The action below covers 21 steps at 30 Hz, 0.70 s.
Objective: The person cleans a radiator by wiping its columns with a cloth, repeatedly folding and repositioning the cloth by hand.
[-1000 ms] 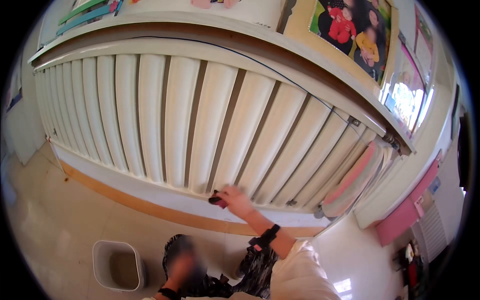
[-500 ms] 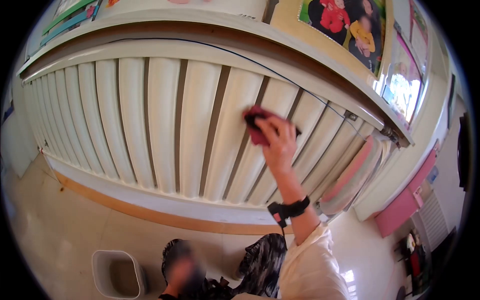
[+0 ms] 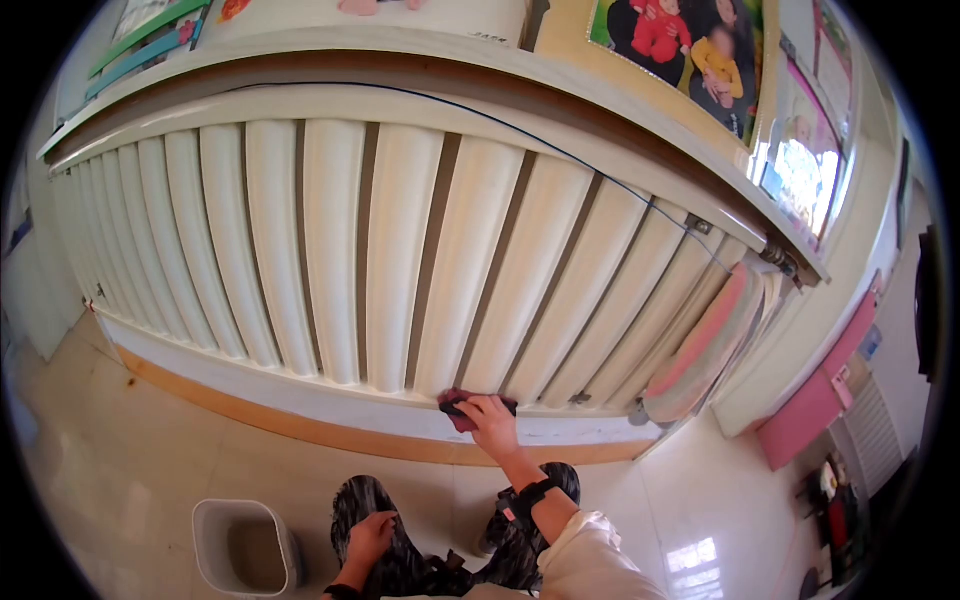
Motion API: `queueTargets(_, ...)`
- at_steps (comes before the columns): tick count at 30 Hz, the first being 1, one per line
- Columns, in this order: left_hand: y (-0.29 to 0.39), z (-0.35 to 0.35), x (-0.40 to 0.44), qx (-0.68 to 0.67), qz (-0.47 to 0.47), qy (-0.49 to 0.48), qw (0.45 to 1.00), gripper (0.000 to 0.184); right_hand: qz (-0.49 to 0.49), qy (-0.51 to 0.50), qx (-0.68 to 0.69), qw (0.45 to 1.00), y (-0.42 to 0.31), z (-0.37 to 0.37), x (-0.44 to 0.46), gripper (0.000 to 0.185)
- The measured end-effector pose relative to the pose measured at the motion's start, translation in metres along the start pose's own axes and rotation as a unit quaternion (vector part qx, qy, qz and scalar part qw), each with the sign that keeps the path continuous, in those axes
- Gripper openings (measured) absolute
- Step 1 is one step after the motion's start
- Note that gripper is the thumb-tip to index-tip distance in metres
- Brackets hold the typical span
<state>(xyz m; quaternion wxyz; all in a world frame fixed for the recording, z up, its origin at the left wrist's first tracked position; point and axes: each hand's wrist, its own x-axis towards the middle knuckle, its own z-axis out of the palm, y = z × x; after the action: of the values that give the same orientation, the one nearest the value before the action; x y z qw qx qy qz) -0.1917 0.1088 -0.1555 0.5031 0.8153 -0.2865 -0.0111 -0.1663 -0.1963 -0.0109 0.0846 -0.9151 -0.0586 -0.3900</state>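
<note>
A dark red cloth (image 3: 463,420) with a black part is in my right hand (image 3: 493,424), whose fingers are closed over it. It is pressed at the bottom of the cream radiator (image 3: 405,260), at the lower ends of the vertical columns. My left hand (image 3: 372,537) rests on my knee in patterned dark trousers (image 3: 357,497). Its fingers are curled together, and I see nothing in them. Around my right wrist sits a black strap (image 3: 525,503).
A pale bin (image 3: 243,520) stands on the tiled floor at left. Pink-and-grey fabric (image 3: 700,345) hangs at the radiator's right end. Above runs a ledge (image 3: 440,48) with a framed photo (image 3: 680,60); a dark cable (image 3: 490,118) crosses below it.
My right hand has moved down with the cloth, from the upper columns to the radiator's bottom edge. My left hand, blurred before, now shows clearly on my knee.
</note>
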Motion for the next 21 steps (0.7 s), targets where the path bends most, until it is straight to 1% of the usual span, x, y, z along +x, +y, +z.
queueTargets(2,-0.001,0.001,-0.002,0.0,0.003,0.002,1.0,0.018,0.002,0.0,0.006,1.0,-0.001,0.005,-0.002,0.047)
queueTargets(4,-0.005,0.002,-0.003,0.035,0.035,0.015,0.999,0.017,0.064,-0.011,0.036,0.997,-0.001,0.009,0.0,0.048)
queueTargets(5,-0.016,0.007,-0.007,0.037,0.036,0.014,0.999,0.017,0.065,-0.009,0.037,0.997,-0.01,-0.002,0.009,0.048)
queueTargets(7,-0.039,0.017,-0.009,0.138,0.043,-0.025,0.989,0.017,0.05,0.059,0.054,0.996,-0.022,-0.031,0.045,0.045)
queueTargets(9,-0.043,0.02,-0.012,0.121,0.054,-0.013,0.991,0.017,0.009,0.141,0.023,0.99,-0.034,-0.073,0.099,0.045)
queueTargets(11,-0.042,0.019,-0.013,0.105,0.069,-0.006,0.992,0.017,-0.06,0.279,-0.032,0.958,-0.038,-0.109,0.156,0.045)
queueTargets(13,-0.042,0.018,-0.01,0.089,0.066,-0.013,0.994,0.017,-0.084,0.354,-0.056,0.93,-0.046,-0.143,0.205,0.045)
queueTargets(14,-0.043,0.018,-0.01,0.089,0.068,-0.013,0.994,0.017,-0.085,0.356,-0.057,0.929,-0.048,-0.15,0.22,0.045)
queueTargets(16,-0.045,0.022,-0.009,0.102,0.103,0.021,0.989,0.017,-0.101,0.382,-0.07,0.916,-0.053,-0.151,0.243,0.044)
queueTargets(17,-0.044,0.022,-0.009,0.1,0.103,0.02,0.989,0.017,-0.086,0.345,-0.054,0.933,-0.049,-0.136,0.243,0.042)
queueTargets(19,-0.043,0.023,-0.009,0.081,0.076,0.009,0.994,0.017,-0.12,0.315,-0.076,0.938,-0.046,-0.107,0.225,0.041)
queueTargets(21,-0.045,0.024,-0.009,0.08,0.073,0.008,0.994,0.017,-0.144,0.282,-0.061,0.947,-0.038,-0.075,0.196,0.04)
